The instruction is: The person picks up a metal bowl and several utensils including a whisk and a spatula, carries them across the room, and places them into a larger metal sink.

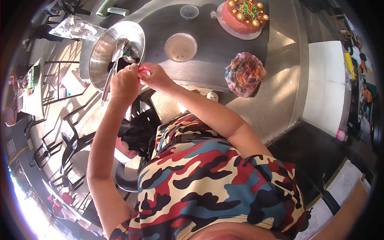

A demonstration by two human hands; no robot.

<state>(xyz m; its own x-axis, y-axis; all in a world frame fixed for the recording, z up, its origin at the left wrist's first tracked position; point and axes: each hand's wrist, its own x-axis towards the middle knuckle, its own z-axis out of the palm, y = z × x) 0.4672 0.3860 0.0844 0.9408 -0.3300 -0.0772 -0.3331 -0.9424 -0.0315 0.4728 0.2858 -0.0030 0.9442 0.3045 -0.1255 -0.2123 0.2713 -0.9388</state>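
Observation:
My left hand (125,84) and my right hand (156,77) meet fingertip to fingertip at the near rim of a large stainless steel mixing bowl (100,57). Whether something small is pinched between the fingers is too hidden to tell. A whisk (113,70) leans in the bowl, its handle over the near rim beside my left hand. Other utensils and some dark and crumpled items lie inside the bowl, partly hidden. Just beyond my right hand stands a round plastic tub (181,48) with pale residue inside.
A pink-frosted cake (245,24) with gold balls and sprinkles sits on a white board (223,22). A bunched multicoloured cloth (245,75) lies at the table's near right edge. A smaller clear tub (189,12) stands at the back. A clear plastic bag (76,28) is beside the bowl. Chairs (70,138) stand left.

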